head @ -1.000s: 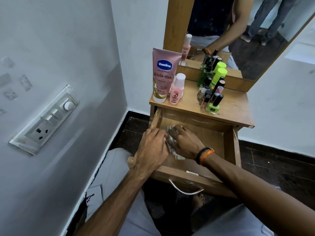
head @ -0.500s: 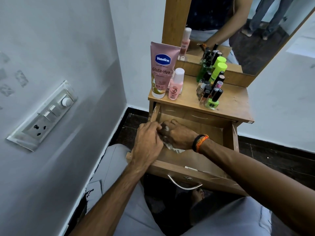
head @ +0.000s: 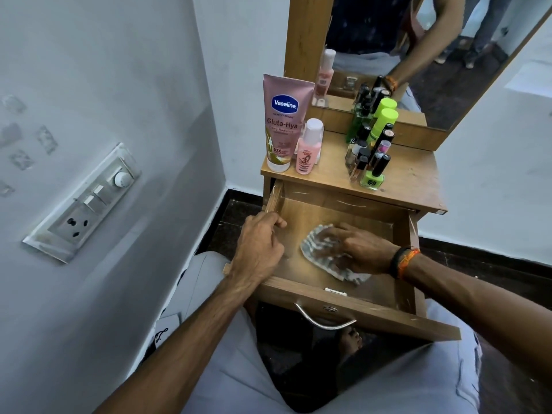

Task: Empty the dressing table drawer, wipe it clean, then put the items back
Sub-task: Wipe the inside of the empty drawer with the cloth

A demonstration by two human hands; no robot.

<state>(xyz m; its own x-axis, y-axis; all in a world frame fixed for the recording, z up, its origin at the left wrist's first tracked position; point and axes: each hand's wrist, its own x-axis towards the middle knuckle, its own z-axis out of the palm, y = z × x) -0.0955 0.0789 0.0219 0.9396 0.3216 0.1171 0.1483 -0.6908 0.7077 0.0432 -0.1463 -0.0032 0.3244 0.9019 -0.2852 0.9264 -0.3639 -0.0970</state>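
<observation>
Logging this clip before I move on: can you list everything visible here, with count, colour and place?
Drawer: one, brown wood, pulled open, metal handle in front.
Cloth: one, pale grey-white, on the drawer floor under the right hand.
Table top: one, brown wood, above the drawer.
Lotion tube: one, pink, standing at the top's left end.
Small bottle: one, pink with white cap, right of the tube.
Nail polish and cosmetic bottles: a cluster, count unclear, green, black and pink, right of centre.
Mirror: one, wood-framed, behind the top.
Switch panel: one, white, left wall.
Left hand: on the drawer's left side wall.
Right hand: flat on the cloth, dark and orange wristband.
</observation>
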